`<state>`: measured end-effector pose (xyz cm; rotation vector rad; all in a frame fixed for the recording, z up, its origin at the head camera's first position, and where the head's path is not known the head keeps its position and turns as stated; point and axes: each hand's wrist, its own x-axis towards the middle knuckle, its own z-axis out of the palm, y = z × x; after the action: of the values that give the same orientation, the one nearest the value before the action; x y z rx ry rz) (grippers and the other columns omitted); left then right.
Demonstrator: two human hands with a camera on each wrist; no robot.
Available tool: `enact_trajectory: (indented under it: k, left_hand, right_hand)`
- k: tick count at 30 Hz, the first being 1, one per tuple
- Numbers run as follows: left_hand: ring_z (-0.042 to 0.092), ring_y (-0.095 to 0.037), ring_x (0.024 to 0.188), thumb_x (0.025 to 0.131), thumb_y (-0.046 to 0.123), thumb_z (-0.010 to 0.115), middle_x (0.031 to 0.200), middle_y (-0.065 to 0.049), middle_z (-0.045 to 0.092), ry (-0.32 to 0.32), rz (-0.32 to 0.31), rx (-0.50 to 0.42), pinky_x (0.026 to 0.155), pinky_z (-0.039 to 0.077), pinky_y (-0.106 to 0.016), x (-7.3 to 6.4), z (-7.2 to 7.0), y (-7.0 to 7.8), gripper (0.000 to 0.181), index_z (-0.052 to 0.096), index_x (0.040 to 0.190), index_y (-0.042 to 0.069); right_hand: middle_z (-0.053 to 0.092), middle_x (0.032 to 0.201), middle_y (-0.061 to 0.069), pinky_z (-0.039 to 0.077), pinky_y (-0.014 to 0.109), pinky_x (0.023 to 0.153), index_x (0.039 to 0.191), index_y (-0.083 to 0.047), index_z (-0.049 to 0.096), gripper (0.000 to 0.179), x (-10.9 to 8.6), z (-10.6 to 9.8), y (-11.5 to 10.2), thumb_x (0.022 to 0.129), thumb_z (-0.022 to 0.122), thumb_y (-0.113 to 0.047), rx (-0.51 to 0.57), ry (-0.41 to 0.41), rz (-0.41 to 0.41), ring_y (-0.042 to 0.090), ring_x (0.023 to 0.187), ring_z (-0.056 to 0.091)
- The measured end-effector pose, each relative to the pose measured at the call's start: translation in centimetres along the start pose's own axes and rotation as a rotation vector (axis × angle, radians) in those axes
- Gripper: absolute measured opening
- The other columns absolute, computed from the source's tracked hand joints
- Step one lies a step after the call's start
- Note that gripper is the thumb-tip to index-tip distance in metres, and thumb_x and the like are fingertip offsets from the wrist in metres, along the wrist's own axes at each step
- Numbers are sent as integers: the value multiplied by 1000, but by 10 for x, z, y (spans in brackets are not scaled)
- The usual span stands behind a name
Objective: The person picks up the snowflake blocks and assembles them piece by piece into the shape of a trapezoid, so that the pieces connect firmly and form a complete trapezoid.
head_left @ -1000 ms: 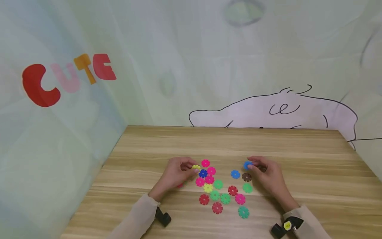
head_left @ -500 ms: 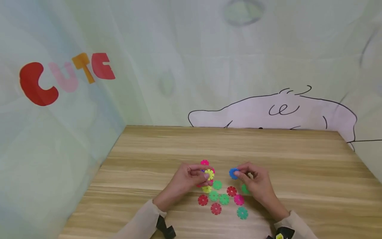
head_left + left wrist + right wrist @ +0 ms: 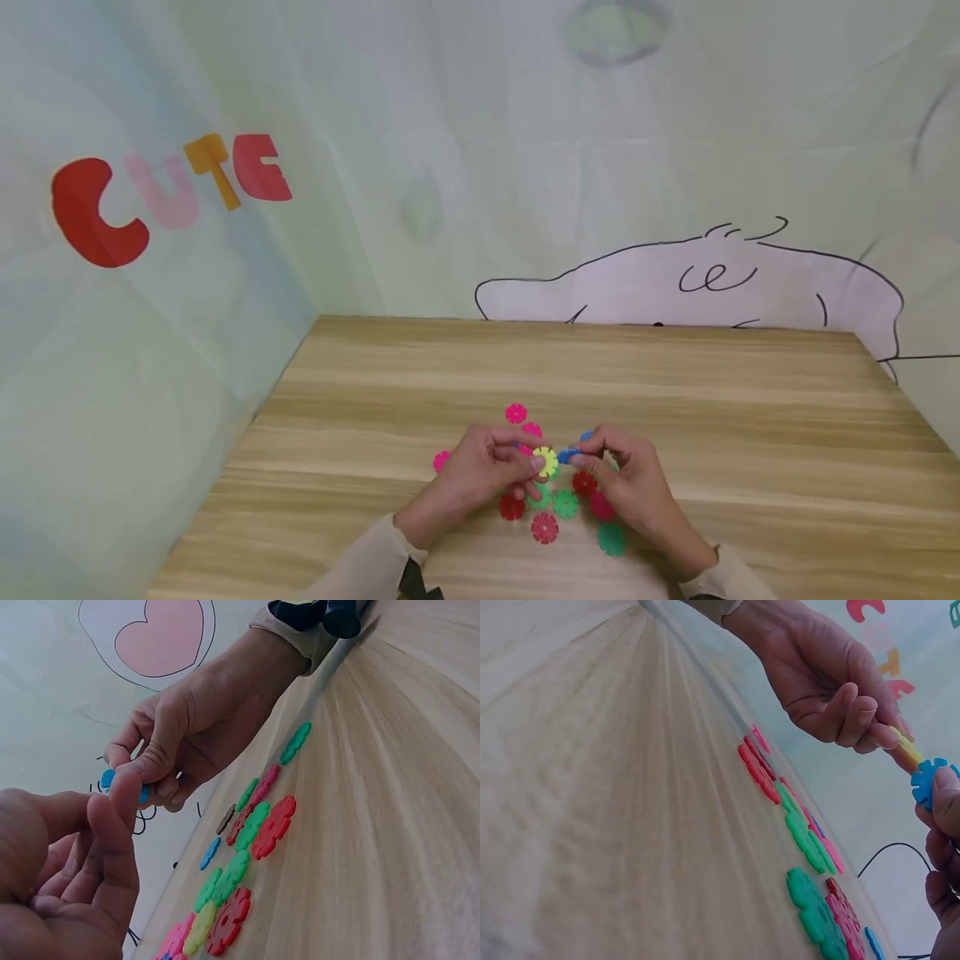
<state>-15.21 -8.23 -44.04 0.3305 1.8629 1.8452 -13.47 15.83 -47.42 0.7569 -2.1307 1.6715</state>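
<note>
My left hand [image 3: 491,471] pinches a yellow notched disc [image 3: 545,462] between thumb and fingers, its flat face toward the head camera. Just to its right, my right hand [image 3: 630,475] pinches a blue notched disc [image 3: 568,456], turned nearly edge-on there. Both discs are held above the table, edge to edge and at an angle to each other. In the right wrist view the blue disc [image 3: 930,782] overlaps the end of the yellow disc [image 3: 906,744]. From the left wrist camera, the left fingers hide the yellow disc, and the blue disc [image 3: 142,793] shows only in part.
Loose flower-shaped discs lie flat on the wooden table [image 3: 360,400] beneath and around the hands. Among them are a pink disc [image 3: 516,413], a red disc [image 3: 544,527], a green disc [image 3: 566,504] and a teal disc [image 3: 611,539]. A printed cloth wall [image 3: 420,167] stands behind the table.
Both hands have come together over the discs: the left moved right with the yellow disc, the right moved left with the blue one. The blue disc has turned from face-on to nearly edge-on.
</note>
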Motion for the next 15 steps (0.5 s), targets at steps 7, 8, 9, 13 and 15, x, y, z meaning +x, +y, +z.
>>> enact_trajectory:
  k: [7,8,9,13,15]
  left_hand:
    - [75,-9,66,100,15,77,93,-24,81,-17,23,26,62,59,-20,-2,3,-3,37,72,132,-3]
    - [75,-10,66,100,14,77,94,-29,79,-19,32,38,61,59,-20,-2,3,-3,35,73,131,-3]
    - [74,-10,65,101,13,76,95,-33,78,-22,45,52,61,58,-20,-2,4,-3,34,73,130,-3]
    - [73,-10,64,101,11,75,93,-39,75,-35,96,104,58,55,-18,-3,7,-1,25,77,123,0]
    - [72,-9,63,101,9,74,89,-36,75,-39,117,114,55,52,-17,-4,9,0,23,77,121,-1]
  right_hand:
    - [78,84,10,53,22,74,90,-9,74,19,-2,1,-2,89,77,10,3,-28,-56,11,76,66]
    - [78,85,11,54,22,74,89,-7,73,20,-1,1,-2,88,77,12,5,-30,-70,11,77,67]
    - [78,85,11,55,22,73,88,-7,73,21,-1,2,-2,87,77,13,1,-28,-80,11,77,68]
    - [76,83,9,57,20,69,83,-7,70,29,-1,5,-4,81,78,21,-22,9,-134,10,77,70]
    - [73,80,6,57,18,67,80,-8,69,34,-2,9,-4,78,77,25,-35,35,-160,10,75,69]
